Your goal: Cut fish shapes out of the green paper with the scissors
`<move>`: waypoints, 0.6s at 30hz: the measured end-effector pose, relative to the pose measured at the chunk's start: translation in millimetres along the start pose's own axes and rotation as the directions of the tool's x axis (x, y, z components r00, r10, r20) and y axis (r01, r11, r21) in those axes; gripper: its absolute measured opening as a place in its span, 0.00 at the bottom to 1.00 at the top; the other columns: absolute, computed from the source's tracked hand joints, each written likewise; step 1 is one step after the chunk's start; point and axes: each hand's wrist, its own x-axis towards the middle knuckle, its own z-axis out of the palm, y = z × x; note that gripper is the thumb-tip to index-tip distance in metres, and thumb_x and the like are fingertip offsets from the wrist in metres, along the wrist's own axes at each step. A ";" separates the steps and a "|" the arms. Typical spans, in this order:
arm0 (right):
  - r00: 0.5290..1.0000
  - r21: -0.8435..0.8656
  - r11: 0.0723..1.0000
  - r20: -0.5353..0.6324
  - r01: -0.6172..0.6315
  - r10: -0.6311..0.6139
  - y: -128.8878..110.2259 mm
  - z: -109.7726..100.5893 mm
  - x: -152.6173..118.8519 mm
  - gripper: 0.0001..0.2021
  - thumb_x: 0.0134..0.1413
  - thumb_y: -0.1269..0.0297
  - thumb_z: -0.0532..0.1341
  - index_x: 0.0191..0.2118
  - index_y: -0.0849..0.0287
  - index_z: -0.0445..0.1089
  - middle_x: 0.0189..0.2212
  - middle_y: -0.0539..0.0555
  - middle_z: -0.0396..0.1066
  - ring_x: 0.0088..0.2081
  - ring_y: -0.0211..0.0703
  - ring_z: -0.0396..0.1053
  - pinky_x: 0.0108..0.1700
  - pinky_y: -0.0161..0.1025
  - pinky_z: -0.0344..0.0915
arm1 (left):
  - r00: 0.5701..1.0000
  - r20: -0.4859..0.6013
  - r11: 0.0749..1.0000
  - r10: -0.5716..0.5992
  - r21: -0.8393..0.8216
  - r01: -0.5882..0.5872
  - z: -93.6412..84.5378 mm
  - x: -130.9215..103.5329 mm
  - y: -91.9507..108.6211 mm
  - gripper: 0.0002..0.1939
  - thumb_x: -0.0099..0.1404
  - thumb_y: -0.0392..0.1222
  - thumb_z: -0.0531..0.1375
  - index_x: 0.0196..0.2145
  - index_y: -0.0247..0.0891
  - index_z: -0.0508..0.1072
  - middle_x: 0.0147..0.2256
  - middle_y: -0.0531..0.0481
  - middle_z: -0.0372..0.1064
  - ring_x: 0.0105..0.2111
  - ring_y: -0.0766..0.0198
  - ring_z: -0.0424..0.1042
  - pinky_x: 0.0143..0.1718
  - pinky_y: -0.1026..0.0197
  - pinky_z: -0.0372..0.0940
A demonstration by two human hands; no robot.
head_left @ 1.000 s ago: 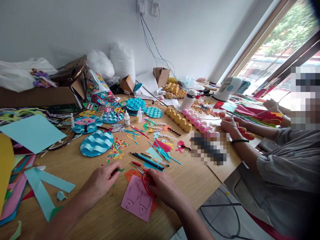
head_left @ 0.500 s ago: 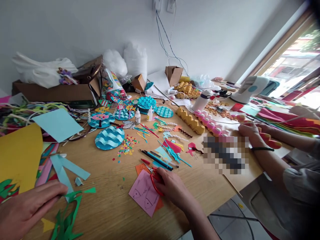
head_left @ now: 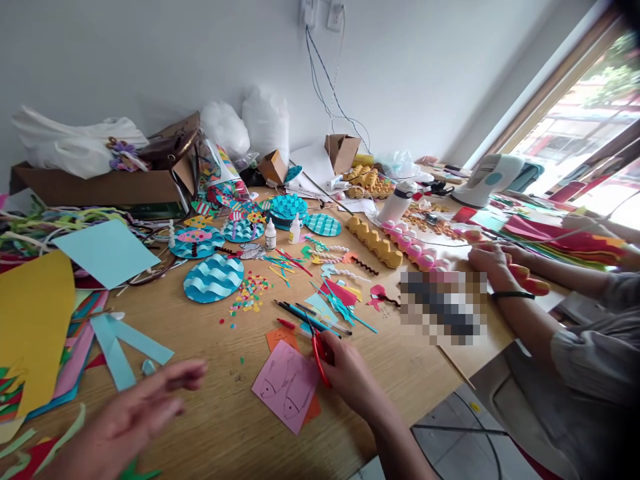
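My right hand (head_left: 345,367) is wrapped round a pair of red-handled scissors (head_left: 317,352), their blades pointing away from me. Just left of it lies a square of pink paper (head_left: 284,387) with fish drawn on it in black lines. An orange paper (head_left: 276,339), also drawn on, sticks out from under the pink one. My left hand (head_left: 135,413) is over the table at lower left, fingers stretched forward and holding nothing. Green paper scraps (head_left: 137,471) show partly beneath that hand. Light blue paper strips (head_left: 113,347) lie beyond it.
Pencils and pens (head_left: 310,317) lie past the scissors. Further back are a wavy blue paper disc (head_left: 213,277), confetti dots (head_left: 251,293) and glue bottles (head_left: 271,235). Coloured sheets (head_left: 35,313) are stacked left. At right, a co-worker's hands (head_left: 493,260) hold a painted egg-carton strip (head_left: 530,280).
My left hand has left the green scraps and moved right and up, its fingers spreading. The scissors have turned more upright and shifted slightly off the pink paper. The view has shifted slightly.
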 end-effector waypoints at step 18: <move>0.999 -0.009 0.999 -0.033 -0.038 0.038 2.9 36.0 -20.8 0.19 0.47 0.75 0.60 0.48 0.56 0.69 0.42 0.57 0.76 0.42 0.49 0.72 0.41 0.35 0.60 | 0.876 0.385 0.764 -0.291 -0.458 0.455 102.2 14.8 15.7 0.39 0.44 0.64 0.70 0.52 0.51 0.71 0.61 0.45 0.66 0.48 0.48 0.73 0.38 0.56 0.69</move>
